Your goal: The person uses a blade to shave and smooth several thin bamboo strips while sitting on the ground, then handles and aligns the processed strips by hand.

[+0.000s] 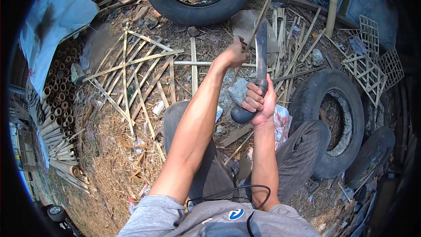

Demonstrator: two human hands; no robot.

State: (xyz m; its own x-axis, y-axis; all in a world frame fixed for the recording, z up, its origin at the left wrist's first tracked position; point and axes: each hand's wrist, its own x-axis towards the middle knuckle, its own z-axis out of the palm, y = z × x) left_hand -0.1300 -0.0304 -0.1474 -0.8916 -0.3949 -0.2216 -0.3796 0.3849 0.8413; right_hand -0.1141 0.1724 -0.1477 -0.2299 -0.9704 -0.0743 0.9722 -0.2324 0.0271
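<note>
Just left of the knife [261, 50], the left hand [236, 54] holds a bamboo strip [263, 10], its long axis slanting up and right across the blade's tip; the right hand [260, 101] wraps the knife's handle [242, 114]. Strip-to-blade contact: cannot tell.
</note>
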